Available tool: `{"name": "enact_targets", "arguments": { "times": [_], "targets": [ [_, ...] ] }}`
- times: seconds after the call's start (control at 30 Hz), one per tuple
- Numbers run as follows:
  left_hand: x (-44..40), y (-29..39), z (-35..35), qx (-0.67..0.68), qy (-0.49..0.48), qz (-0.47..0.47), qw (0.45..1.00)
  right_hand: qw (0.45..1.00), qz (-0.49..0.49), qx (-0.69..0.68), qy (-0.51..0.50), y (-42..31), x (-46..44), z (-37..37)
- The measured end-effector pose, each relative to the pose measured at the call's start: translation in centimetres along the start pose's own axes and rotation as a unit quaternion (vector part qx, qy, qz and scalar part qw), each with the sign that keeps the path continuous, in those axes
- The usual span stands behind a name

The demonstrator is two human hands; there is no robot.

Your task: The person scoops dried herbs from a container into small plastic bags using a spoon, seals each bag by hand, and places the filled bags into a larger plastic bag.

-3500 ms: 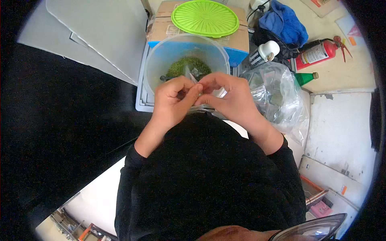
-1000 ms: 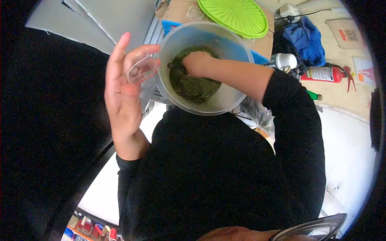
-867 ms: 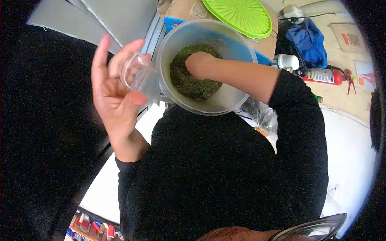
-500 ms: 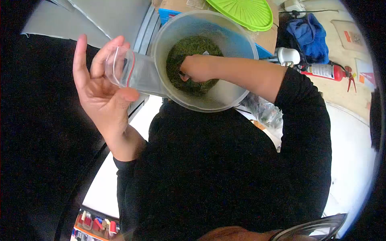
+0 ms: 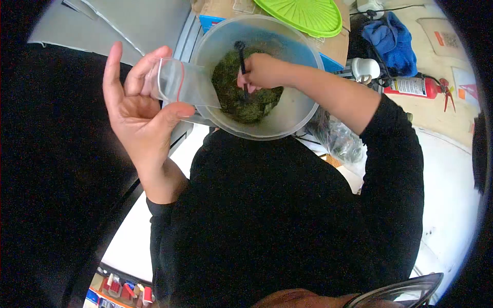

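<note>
My left hand [image 5: 141, 110] holds a clear zip bag [image 5: 187, 84] with a red zip line, its fingers behind the bag's mouth and the thumb in front. The bag's lower part reaches to the rim of a large translucent tub [image 5: 303, 110]. Dried green crushed herb [image 5: 246, 113] covers the tub's bottom. Inside the tub, my right hand [image 5: 262, 72] is closed around a black spoon-like utensil [image 5: 241, 56] with a rounded upper end. Its lower end is down at the herb and cannot be made out.
Behind the tub, a bright green lid [image 5: 305, 15] lies on a cardboard box [image 5: 334, 43]. To the right are a white cup-like object [image 5: 365, 68], a blue cloth [image 5: 393, 43] and a red fire extinguisher [image 5: 418, 87]. Crumpled clear plastic [image 5: 341, 141] sits below the tub.
My right hand has risen a little off the herb and turned, so the black utensil now shows upright. My left hand and the zip bag have shifted slightly right.
</note>
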State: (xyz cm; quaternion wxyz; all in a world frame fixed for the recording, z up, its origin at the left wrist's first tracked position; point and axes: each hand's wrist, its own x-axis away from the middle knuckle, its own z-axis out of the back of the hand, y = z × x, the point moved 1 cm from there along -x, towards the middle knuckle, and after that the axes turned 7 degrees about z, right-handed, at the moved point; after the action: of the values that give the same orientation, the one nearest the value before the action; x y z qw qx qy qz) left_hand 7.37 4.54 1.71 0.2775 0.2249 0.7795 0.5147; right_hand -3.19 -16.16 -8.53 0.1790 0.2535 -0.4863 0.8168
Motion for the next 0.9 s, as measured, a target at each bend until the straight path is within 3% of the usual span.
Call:
{"name": "enact_targets", "arguments": {
  "times": [0.13,0.2,0.33,0.43,0.53,0.6,0.67,0.7,0.8,0.9],
  "targets": [
    [-0.1,0.3,-0.9,-0.056,-0.009,-0.005,0.998,0.977,0.033,-0.150,0.145,-1.3,3.3,1.8],
    [-0.1,0.0,-1.5,-0.077,-0.014,-0.012,0.997,0.944,0.095,-0.208,0.237,-1.7,5.6,2.2],
    [0.0,-1.9,-2.5,-0.227,-0.050,-0.069,0.970,0.847,0.174,-0.301,0.403,-2.3,10.5,1.6],
    [0.6,-2.6,-4.1,-0.351,-0.070,-0.025,0.934,0.755,0.243,-0.314,0.521,-3.3,13.7,0.2],
    [1.3,-3.1,-6.3,-0.409,-0.119,0.012,0.905,0.706,0.318,-0.243,0.584,-3.7,15.3,-1.6],
    [1.4,-3.4,-7.2,-0.443,-0.132,-0.020,0.887,0.693,0.345,-0.113,0.622,-3.1,15.3,-2.7],
    [1.5,-4.0,-7.7,-0.449,-0.134,-0.041,0.883,0.668,0.400,0.015,0.627,-2.7,15.0,-3.6],
    [1.5,-4.1,-7.8,-0.447,-0.133,-0.036,0.884,0.676,0.393,0.007,0.624,-2.8,15.1,-4.3],
    [1.4,-4.3,-8.0,-0.441,-0.129,-0.017,0.888,0.668,0.448,0.153,0.573,-4.3,15.7,-5.0],
    [1.4,-4.7,-7.8,-0.432,-0.127,0.000,0.893,0.647,0.444,0.183,0.593,-3.8,15.3,-5.7]
  ]
}}
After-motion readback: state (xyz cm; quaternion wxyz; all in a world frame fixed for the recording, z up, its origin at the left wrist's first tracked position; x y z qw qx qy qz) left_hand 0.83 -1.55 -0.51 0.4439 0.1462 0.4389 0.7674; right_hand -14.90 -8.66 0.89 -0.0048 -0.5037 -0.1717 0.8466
